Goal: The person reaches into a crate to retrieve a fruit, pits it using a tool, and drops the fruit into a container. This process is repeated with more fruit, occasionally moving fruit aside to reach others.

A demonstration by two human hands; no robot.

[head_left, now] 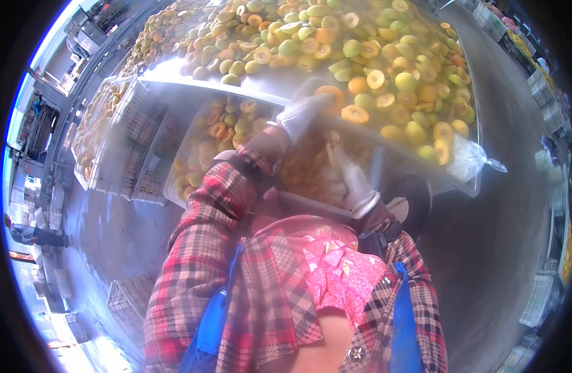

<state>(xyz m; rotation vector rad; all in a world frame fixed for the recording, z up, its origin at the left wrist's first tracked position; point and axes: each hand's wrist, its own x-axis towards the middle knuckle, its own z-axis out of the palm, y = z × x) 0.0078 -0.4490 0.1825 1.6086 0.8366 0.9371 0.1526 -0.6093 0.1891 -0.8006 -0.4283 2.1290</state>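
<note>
My left hand (299,117), in a white glove, reaches over the near edge of the table beside the halved fruit (355,114); motion blur hides its fingers. Lower and to the right, my right hand (351,180), also gloved in white, is over a bin (335,210) of small brownish pieces (301,168). Its fingers point up at a small pale thing (331,138), too blurred to make out. Left of this bin stands a crate (180,146) with orange and green fruit halves (227,127).
A wide table (476,112) bears a large heap of fruit halves. A clear plastic bag (472,156) lies at its right corner. White crates (121,137) stand at the left, another crate (129,301) on the floor. A person (37,235) is far left.
</note>
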